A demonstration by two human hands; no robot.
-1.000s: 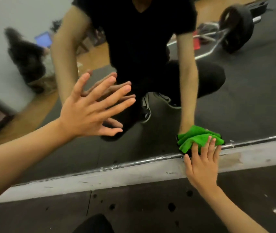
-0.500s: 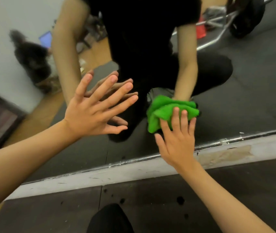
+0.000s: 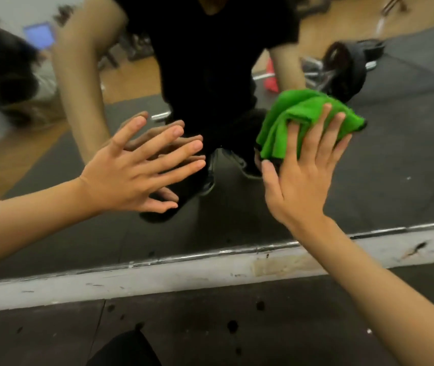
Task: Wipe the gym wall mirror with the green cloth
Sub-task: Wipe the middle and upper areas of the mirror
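Clearly the wiping itself is in hand. The right hand (image 3: 300,180) lies flat and open-fingered over the bunched green cloth (image 3: 298,120), pinning it against the lower part of the wall mirror (image 3: 395,167), a little above the mirror's bottom edge. The left hand (image 3: 131,173), empty with fingers spread, braces flat on the glass off to the side. Below runs a scuffed white ledge (image 3: 157,281), then dark floor (image 3: 290,326). Next the person probably needs steady pressure and a sweep across unwiped glass, perhaps shifting the bracing hand.
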